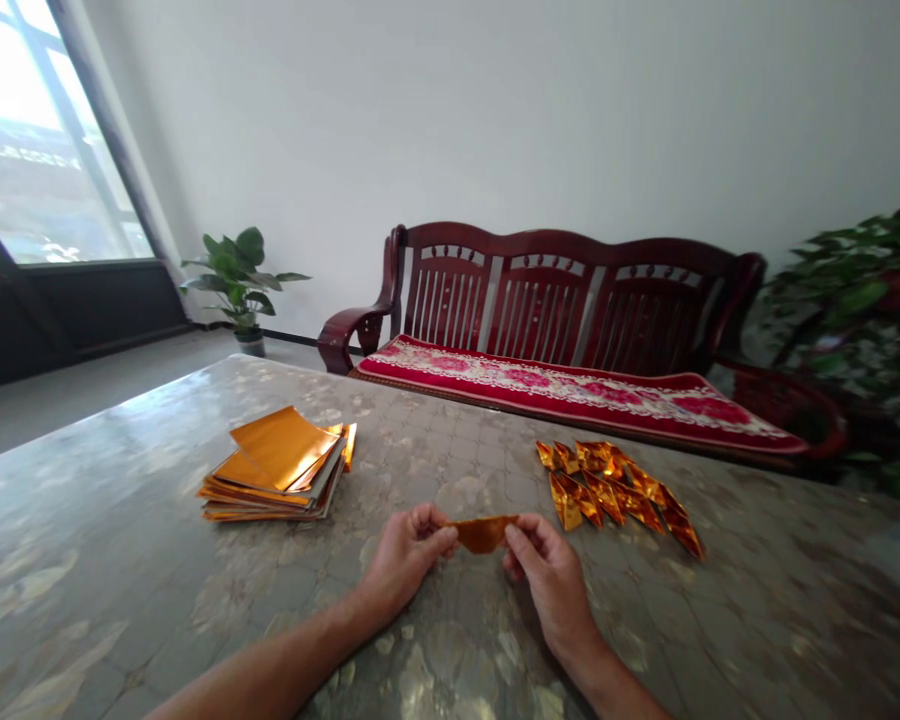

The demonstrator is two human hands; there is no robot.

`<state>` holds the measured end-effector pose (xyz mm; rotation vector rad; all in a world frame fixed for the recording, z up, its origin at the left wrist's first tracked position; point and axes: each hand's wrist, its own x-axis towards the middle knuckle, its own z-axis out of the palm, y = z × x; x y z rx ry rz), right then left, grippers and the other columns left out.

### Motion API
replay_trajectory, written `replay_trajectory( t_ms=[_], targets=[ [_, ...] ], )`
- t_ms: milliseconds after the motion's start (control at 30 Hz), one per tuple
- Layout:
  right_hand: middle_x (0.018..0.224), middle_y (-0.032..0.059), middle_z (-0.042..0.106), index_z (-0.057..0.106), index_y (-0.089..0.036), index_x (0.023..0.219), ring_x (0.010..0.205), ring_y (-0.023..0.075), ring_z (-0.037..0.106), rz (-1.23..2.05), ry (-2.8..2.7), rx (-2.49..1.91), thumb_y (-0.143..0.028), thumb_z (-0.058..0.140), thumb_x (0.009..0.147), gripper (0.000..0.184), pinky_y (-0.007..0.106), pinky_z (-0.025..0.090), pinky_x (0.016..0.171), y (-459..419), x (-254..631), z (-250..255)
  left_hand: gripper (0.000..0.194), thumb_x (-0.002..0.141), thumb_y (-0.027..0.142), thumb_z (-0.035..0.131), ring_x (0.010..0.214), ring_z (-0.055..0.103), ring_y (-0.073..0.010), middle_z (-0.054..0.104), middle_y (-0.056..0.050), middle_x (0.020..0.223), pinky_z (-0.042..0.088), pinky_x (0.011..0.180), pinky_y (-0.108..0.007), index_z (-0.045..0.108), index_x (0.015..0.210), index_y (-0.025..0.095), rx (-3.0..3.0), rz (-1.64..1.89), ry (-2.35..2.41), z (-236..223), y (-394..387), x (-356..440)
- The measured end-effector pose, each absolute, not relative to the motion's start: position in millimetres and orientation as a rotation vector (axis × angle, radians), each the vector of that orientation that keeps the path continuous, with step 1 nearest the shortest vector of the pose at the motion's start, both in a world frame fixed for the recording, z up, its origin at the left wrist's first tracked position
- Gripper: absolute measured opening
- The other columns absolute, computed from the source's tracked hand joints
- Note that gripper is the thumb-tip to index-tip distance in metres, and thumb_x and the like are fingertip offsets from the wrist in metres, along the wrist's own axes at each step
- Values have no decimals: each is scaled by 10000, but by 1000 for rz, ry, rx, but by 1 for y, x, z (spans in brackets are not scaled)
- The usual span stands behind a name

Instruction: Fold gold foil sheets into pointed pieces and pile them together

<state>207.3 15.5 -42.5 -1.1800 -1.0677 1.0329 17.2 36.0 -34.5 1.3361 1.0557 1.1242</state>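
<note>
My left hand [405, 555] and my right hand [544, 570] each pinch one end of a small folded piece of gold foil paper [482, 532], held just above the marble-patterned table [120, 560]. To the left of my hands lies a stack of flat gold paper sheets [277, 465]. To the right lies a cluster of several folded gold paper pieces [619, 490]. Both forearms reach in from the bottom edge.
Behind the table stands a dark red wooden bench [570, 310] with a red patterned cushion. A potted plant [240, 280] sits on the floor by the window at the left. More green foliage [862, 330] fills the right edge.
</note>
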Motion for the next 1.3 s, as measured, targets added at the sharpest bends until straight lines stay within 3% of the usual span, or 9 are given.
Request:
replay_trajectory(
  t_ms=[533,1033,1300],
  targets=[
    [528,-22,567,647,-185,754,483,122,474,1063,-1117,-1224,-585,737,716,412,222,371,469,21,208,-41,271,775,410,678,470,456,-102,613,15,558,305,478,-208,569,703,172,1340,1040,1098,-44,36,10],
    [535,-26,576,664,-187,775,494,126,485,1023,-1152,-1221,-535,738,732,359,224,366,475,22,210,-44,238,768,376,675,496,463,-111,591,28,556,329,502,-211,568,681,181,1402,1062,1083,-42,40,12],
    [550,-32,565,647,-200,722,537,138,480,981,-1193,-1183,-505,741,731,319,240,378,531,19,214,-41,210,833,303,604,579,488,-134,576,24,600,356,570,-222,565,660,190,1592,1143,1119,-39,35,13]
  ],
)
